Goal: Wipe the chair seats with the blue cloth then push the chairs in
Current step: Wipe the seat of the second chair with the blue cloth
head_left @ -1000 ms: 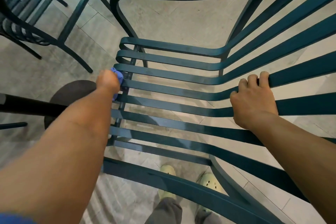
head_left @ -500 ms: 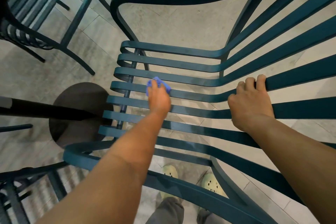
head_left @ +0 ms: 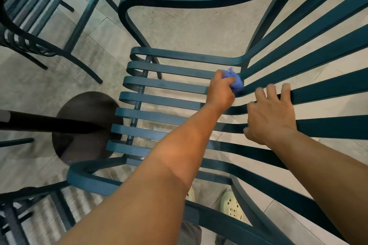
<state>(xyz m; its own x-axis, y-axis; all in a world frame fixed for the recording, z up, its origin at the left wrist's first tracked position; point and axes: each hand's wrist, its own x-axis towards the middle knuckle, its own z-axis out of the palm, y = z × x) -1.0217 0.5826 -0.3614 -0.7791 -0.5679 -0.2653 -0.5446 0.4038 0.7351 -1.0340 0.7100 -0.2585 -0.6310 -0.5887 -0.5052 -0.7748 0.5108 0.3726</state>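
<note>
Head view, looking down. Teal slatted chair (head_left: 165,83) fills most of the frame, its seat slats curving up into the backrest on the right side of the frame.

Left hand (head_left: 220,91): fingers curled tight round a bunched blue cloth (head_left: 235,82), which sticks out past the fingertips. The cloth is pressed on the seat slats right at the bend where seat meets backrest. Forearm runs down across the seat toward the lower left of the frame.

Right hand (head_left: 270,113): just beside the left hand, on the backrest side. Fingers (head_left: 285,90) hooked over the top edge of one backrest slat, with the palm lying on the slats below. The thumb end is blurred, so I cannot tell whether it wraps under. The hand grips the slat and is apart from the cloth, with a narrow gap between the cloth and the nearest fingertip.

Away from the fingers: a dark round table base (head_left: 87,125) with a black post on the tiled floor (head_left: 179,32), beyond the seat's front edge. A second teal chair (head_left: 29,16) sits in the upper left corner, and part of a third chair (head_left: 23,209) shows in the lower left. Pale green shoes (head_left: 231,205) show through the frame below the near armrest, under the forearms.
</note>
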